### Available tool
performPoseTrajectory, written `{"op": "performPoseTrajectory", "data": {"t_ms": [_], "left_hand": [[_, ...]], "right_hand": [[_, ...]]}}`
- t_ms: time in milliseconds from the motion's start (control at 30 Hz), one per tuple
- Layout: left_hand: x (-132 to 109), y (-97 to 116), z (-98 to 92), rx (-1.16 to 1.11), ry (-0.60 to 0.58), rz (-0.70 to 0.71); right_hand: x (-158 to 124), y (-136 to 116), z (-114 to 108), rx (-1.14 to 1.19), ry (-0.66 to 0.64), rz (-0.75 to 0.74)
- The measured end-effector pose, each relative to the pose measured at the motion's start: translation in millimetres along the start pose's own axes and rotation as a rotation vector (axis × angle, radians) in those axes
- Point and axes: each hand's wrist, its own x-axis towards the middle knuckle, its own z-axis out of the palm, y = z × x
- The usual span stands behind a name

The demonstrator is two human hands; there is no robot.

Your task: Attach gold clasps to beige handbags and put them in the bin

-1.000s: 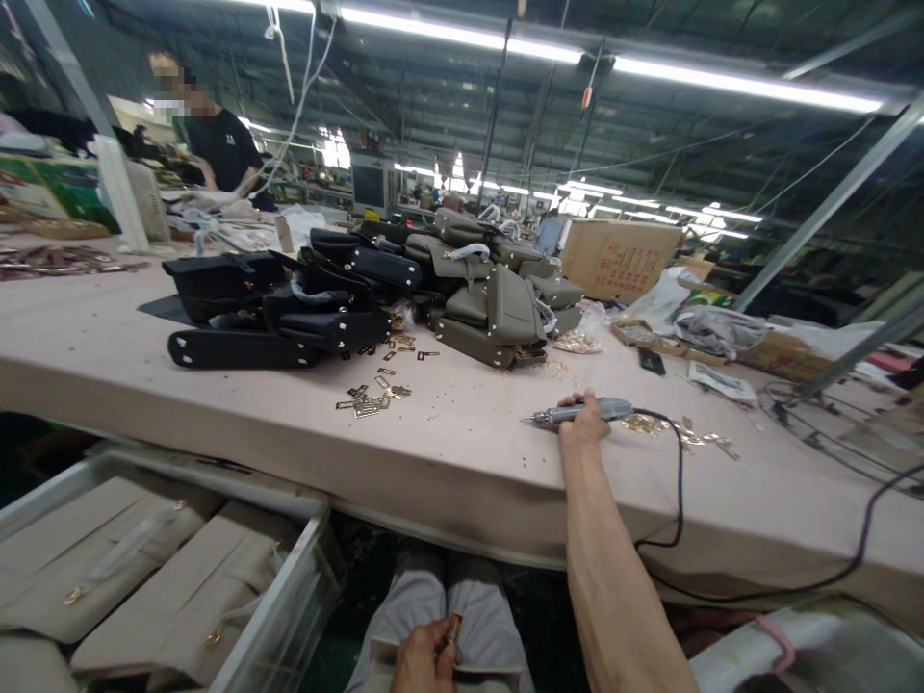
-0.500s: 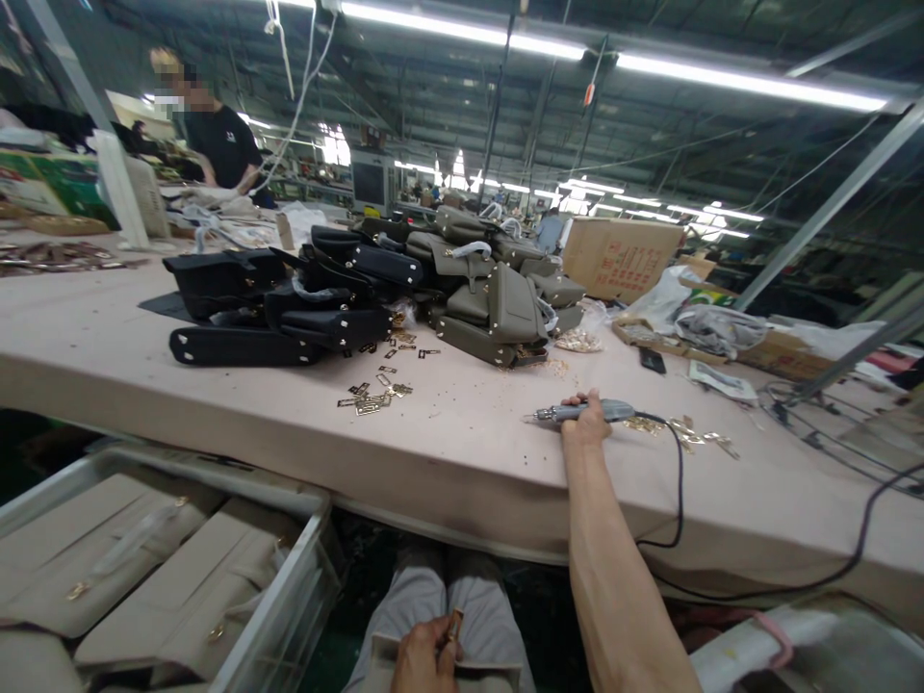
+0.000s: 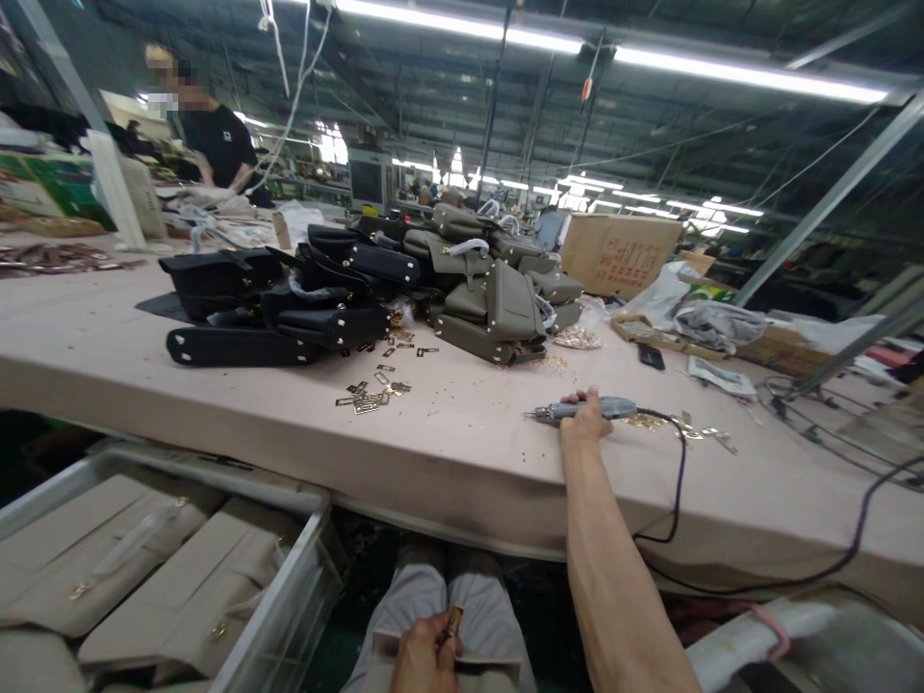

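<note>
Low over my lap, my left hand (image 3: 424,656) pinches a small gold-coloured metal clasp (image 3: 454,618). It is at the edge of a beige bag (image 3: 491,677) resting on my legs, most of which lies below the picture. On the table, my right hand (image 3: 590,422) is wrapped round a grey electric screwdriver (image 3: 619,408) with its bit pointing left. A black cord (image 3: 682,481) runs from its rear end over the table edge. Gold metal plates (image 3: 689,428) lie just right of the screwdriver. More metal frames (image 3: 372,397) are scattered farther left.
Black handbags (image 3: 281,327) and olive handbags (image 3: 498,313) are heaped at the table's middle. A pale crate (image 3: 307,568) of beige bags stands at lower left. A cardboard box (image 3: 617,255) and a phone (image 3: 651,357) are to the right. A co-worker (image 3: 220,144) stands at far left.
</note>
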Motion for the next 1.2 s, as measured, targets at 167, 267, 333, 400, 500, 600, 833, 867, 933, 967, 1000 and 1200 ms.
{"op": "performPoseTrajectory", "data": {"t_ms": [167, 267, 333, 400, 500, 600, 833, 867, 933, 967, 1000, 1200], "left_hand": [[0.9, 0.0, 0.2, 0.018, -0.027, -0.003], [1.4, -2.5, -0.4, 0.031, 0.044, 0.047], [1.8, -3.9, -0.6, 0.025, 0.08, 0.065], [2.3, -4.6, -0.7, 0.02, 0.072, 0.066], [3.4, -4.5, -1.0, 0.037, 0.045, 0.067], [4.2, -4.5, -1.4, 0.045, 0.019, 0.054], [1.9, -4.2, -0.1, -0.054, -0.029, 0.001], [1.4, -3.4, 0.0, -0.058, -0.04, -0.001], [0.6, -1.4, -0.2, -0.05, -0.054, -0.013], [0.3, -0.5, -0.4, -0.041, -0.052, -0.019], [0.1, 0.2, -0.8, -0.03, -0.044, -0.024], [0.1, 0.3, -3.2, -0.003, 0.0, 0.009]], "right_hand": [[0.8, -4.0, -0.6, 0.017, 0.035, -0.008], [2.7, -6.0, -2.0, 0.019, 0.048, -0.011], [4.0, -6.3, -2.6, 0.017, 0.053, -0.012], [5.0, -5.7, -2.9, 0.011, 0.056, -0.017], [5.7, -4.2, -2.7, 0.001, 0.062, -0.031], [5.7, -3.3, -2.1, -0.013, 0.07, -0.042], [4.7, -3.5, -1.8, -0.037, 0.08, -0.055], [4.7, -3.6, -1.9, -0.039, 0.076, -0.055], [4.9, -3.4, -2.1, -0.043, 0.071, -0.055], [5.0, -3.2, -2.2, -0.046, 0.068, -0.055], [5.1, -3.0, -2.2, -0.048, 0.066, -0.056], [4.4, -1.7, -1.4, -0.057, 0.055, -0.074]]}}
